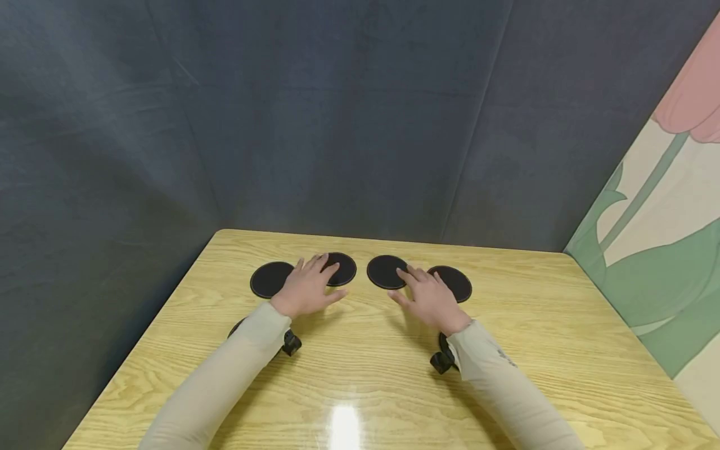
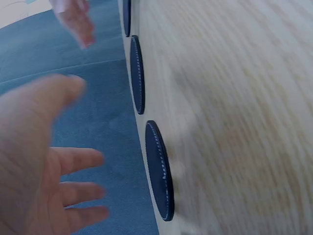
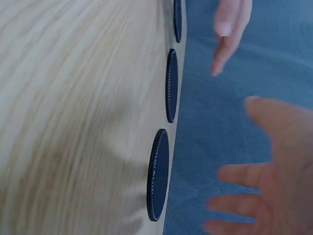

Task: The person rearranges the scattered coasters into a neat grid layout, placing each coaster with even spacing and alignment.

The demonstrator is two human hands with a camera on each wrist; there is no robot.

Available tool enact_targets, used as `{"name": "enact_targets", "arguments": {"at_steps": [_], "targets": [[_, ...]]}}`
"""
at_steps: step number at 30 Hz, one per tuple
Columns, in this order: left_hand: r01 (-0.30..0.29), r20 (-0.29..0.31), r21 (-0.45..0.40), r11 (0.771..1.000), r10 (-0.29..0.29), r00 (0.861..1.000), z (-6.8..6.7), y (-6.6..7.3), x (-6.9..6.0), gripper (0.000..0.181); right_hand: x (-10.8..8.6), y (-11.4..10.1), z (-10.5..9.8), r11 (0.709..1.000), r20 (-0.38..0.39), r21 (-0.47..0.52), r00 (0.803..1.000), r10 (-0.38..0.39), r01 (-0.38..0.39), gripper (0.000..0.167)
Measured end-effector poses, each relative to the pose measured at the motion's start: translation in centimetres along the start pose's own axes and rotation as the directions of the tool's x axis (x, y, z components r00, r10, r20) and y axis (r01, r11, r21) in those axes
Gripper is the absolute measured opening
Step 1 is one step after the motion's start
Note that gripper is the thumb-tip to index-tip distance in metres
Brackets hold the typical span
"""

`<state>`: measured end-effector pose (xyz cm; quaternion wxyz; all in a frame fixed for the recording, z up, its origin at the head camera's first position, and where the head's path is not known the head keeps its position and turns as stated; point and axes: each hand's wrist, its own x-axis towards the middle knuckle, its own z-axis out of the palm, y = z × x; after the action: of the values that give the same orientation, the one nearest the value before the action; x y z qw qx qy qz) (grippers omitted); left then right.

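Several round black coasters with stitched rims lie in a row near the table's back edge. My left hand (image 1: pixel 308 289) hovers with spread fingers above the table, between the far-left coaster (image 1: pixel 270 280) and the coaster beside it (image 1: pixel 343 270). My right hand (image 1: pixel 430 299), fingers also spread, is near the inner right coaster (image 1: pixel 385 273) and overlaps the edge of the far-right coaster (image 1: pixel 457 285). Both hands hold nothing. In the left wrist view, a gap separates the hand from the nearest coaster (image 2: pixel 159 171); the right wrist view likewise shows its nearest coaster (image 3: pixel 159 176) apart from the fingers.
The wooden table (image 1: pixel 360 350) has a dark blue cloth (image 1: pixel 337 125) behind it and on the left. A flower-patterned panel (image 1: pixel 664 275) stands on the right. Small black devices (image 1: pixel 291 342) sit by each wrist. Dark rounded edges show partly behind both sleeves; their kind is hidden.
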<state>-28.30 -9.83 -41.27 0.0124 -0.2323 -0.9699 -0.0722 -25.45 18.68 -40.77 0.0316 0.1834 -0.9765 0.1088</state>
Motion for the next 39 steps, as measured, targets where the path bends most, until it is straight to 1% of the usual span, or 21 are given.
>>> {"name": "enact_targets", "arguments": {"at_steps": [4,6,8,14,21,28,34,39], "targets": [[-0.016,0.002,0.032,0.999,0.016,1.0,-0.3,0.2,0.0,0.056,-0.1,0.0,-0.3,0.999,0.091,0.044,0.996,0.024,-0.028,0.057],[-0.018,-0.002,0.038,0.999,0.018,1.0,-0.4,0.3,0.0,0.049,-0.1,0.0,-0.3,0.998,0.121,0.057,0.992,0.027,-0.034,0.054],[-0.014,-0.005,0.032,0.999,0.014,1.0,-0.5,0.4,-0.1,0.045,0.0,0.0,-0.3,0.997,0.135,0.069,0.991,0.022,-0.032,0.051],[0.007,0.015,-0.01,1.0,-0.007,1.0,-0.8,0.7,-0.2,0.041,0.0,-0.1,-0.5,0.996,0.143,0.084,0.99,0.02,-0.032,0.047],[0.013,0.036,-0.011,1.0,-0.012,0.999,-1.0,0.8,-0.2,0.041,0.1,-0.4,-0.9,0.996,0.139,0.083,0.99,0.013,-0.024,0.045],[0.017,0.051,-0.028,0.999,-0.016,0.999,-1.2,0.6,0.1,0.041,0.4,-0.7,-1.0,0.995,0.126,0.098,0.992,-0.006,-0.006,0.042],[0.057,0.057,-0.105,0.993,-0.051,0.997,-1.6,0.1,0.4,0.041,1.1,-1.1,-1.1,0.991,0.126,0.133,0.992,-0.009,-0.008,0.041],[0.092,0.064,-0.2,0.976,-0.081,0.995,-1.8,-0.4,0.9,0.039,2.3,-1.4,-1.5,0.982,0.142,0.187,0.99,-0.004,-0.022,0.042]]}}
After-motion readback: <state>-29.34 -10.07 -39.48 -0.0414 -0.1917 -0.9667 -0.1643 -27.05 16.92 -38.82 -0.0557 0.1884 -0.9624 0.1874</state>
